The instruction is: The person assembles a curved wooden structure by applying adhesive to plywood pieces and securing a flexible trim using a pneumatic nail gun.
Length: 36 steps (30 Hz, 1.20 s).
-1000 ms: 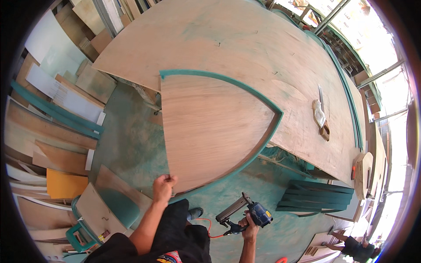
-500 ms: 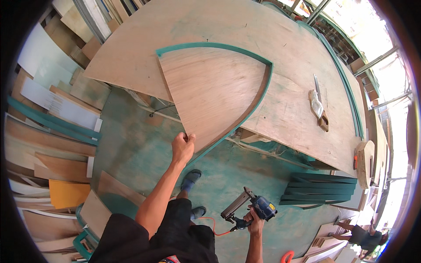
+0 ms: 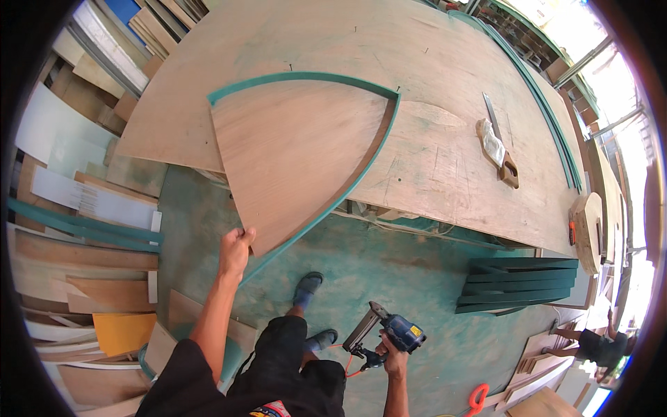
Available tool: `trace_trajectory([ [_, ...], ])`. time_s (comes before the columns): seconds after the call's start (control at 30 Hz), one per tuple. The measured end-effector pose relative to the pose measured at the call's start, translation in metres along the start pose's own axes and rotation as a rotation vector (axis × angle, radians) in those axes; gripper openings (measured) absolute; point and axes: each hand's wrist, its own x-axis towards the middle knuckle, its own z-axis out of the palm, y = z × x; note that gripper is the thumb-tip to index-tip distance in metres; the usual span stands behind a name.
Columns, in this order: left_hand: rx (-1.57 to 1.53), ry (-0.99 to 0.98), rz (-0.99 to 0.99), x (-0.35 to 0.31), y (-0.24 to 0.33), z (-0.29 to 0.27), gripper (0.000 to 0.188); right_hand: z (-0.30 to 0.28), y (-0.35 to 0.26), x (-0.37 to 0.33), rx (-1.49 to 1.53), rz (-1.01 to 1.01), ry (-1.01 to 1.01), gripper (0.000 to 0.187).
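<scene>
The fingers of my left hand (image 3: 237, 251) are closed on the near corner of a wedge-shaped plywood panel (image 3: 299, 146). Its far part rests on the worktable, while the near corner juts past the table edge over the floor. A green strip (image 3: 347, 187) runs along the panel's curved far and right sides, and its near end hangs beside my left hand. Low over the floor at the right, my right hand (image 3: 394, 358) is wrapped round the handle of a dark blue nail gun (image 3: 401, 332), apart from the panel. An orange hose (image 3: 349, 363) trails from the gun.
On the large worktable (image 3: 445, 181) lie a handsaw (image 3: 509, 169) and long green strips (image 3: 535, 90). Dark green pieces (image 3: 517, 283) are stacked right of my feet. Boards (image 3: 111, 295) crowd the left side. Another person (image 3: 603, 347) is at the far right.
The whole view has shifted, so the panel and my left hand appear farther left. More of a curved line on the table shows beside the panel's right corner. Both hands keep their holds.
</scene>
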Motion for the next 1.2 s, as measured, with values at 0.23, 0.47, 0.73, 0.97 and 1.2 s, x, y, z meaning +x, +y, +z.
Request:
trace_trajectory([
  [0.23, -0.102, -0.049, -0.098, -0.019, 0.001, 0.031, 0.024, -0.007, 0.006, 0.005, -0.044, 0.01, 0.026, 0.022],
  [0.47, 0.347, -0.025, 0.246, 0.018, 0.03, 0.066, 0.03, -0.003, -0.002, 0.007, -0.03, 0.007, -0.016, 0.019],
  [0.73, 0.563, -0.083, 0.35, 0.001, 0.056, 0.105, 0.034, 0.013, 0.011, 0.018, -0.033, 0.051, -0.092, 0.018],
  [0.97, 0.43, -0.111, 0.272, -0.003, 0.059, 0.152, 0.033, 0.024, 0.017, 0.013, -0.115, 0.032, -0.119, 0.021],
  [1.2, 0.315, -0.098, 0.165, -0.005, 0.058, 0.169, 0.036, 0.012, 0.0, 0.0, -0.143, -0.032, -0.041, 0.023],
])
